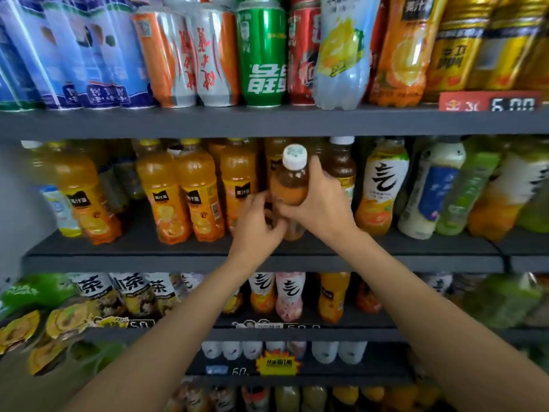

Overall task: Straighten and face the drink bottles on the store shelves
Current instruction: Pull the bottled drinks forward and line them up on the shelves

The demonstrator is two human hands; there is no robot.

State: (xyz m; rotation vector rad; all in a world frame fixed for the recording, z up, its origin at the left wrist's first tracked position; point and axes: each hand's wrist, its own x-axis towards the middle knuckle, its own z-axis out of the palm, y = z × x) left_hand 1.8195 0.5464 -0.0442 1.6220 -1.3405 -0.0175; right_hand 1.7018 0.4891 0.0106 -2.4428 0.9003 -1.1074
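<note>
Two bare arms reach up to the middle shelf (178, 258) of a drink rack. Both hands are on one bottle of brown tea (290, 185) with a white cap (294, 157). The bottle stands at the front of the shelf and leans a little toward the camera. The right hand (320, 200) wraps around its right side, with the fingers curled behind it and the thumb low on the front. The left hand (258, 224) is lower down on the left, with its fingers bent and pinching the bottom part of the bottle. Just to the left stand orange juice bottles (196, 197) in a row. Just to the right is a bottle with a white label (383, 185). On the shelf above, a green can (263, 52) stands among other cans and bottles.
</note>
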